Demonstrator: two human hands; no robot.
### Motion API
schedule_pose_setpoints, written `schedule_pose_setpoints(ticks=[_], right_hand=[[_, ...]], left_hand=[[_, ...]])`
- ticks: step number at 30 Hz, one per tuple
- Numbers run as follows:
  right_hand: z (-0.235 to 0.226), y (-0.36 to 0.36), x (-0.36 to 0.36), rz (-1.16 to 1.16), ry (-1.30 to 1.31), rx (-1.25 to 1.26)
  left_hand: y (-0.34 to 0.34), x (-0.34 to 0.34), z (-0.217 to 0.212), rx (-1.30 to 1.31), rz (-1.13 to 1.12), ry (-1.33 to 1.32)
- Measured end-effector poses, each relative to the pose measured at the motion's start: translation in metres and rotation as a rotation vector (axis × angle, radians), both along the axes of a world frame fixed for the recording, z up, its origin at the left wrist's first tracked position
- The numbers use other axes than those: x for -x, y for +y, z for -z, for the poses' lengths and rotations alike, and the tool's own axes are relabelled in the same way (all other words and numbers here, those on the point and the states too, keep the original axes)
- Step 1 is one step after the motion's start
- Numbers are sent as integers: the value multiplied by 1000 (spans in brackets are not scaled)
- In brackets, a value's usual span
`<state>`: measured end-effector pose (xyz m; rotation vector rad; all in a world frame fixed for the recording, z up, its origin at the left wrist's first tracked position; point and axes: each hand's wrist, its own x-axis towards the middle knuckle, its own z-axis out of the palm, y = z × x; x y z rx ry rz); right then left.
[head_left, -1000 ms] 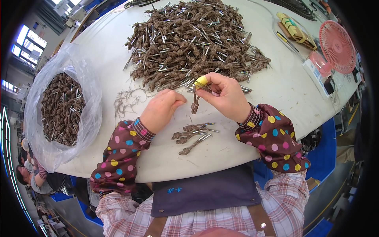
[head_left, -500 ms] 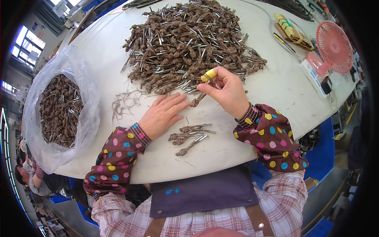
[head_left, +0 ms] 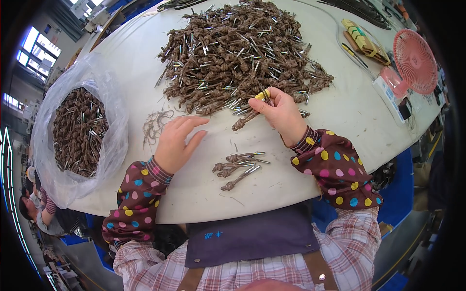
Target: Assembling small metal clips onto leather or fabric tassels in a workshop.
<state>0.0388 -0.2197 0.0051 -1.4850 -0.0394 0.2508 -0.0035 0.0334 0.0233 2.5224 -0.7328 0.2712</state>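
Note:
My left hand hovers above the table by the thread scraps, fingers stretched, thumb apart, holding nothing. My right hand is closed at the near edge of the pile around a small dark metal tool with two thin points, like thread snips. A yellow band shows at the fingers; whether it wraps a finger or the tool is unclear. Below those fingers lies a knotted brown cord; I cannot tell if they touch it. Several knotted cords with silver tips lie nearer me. The big pile of cords rises beyond.
An open clear plastic bag full of similar cords stands at the left. Loose thread scraps lie beside my left hand. At the right are a pink fan, a white power strip, a yellow-handled tool and a yellow-wrapped bundle.
My left hand has drawn back leftward, away from the pile's edge and the right hand. My right hand stays near the pile with the tool turned more upright. The view has shifted slightly.

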Motion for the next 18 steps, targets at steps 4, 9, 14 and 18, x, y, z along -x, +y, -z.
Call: schedule_pose_setpoints(ticks=[4,9,14,18], right_hand=[[3,-3,5,10,-1,-11],[-3,-13,3,-27,-381,346],[6,-8,14,-361,-595,535],[11,6,28,-646,-632,594]], left_hand=[[-49,-10,2,332,107,255],[-42,-8,0,229,136,468],[-13,-14,-3,23,193,351],[-15,-44,2,-155,-9,-159]])
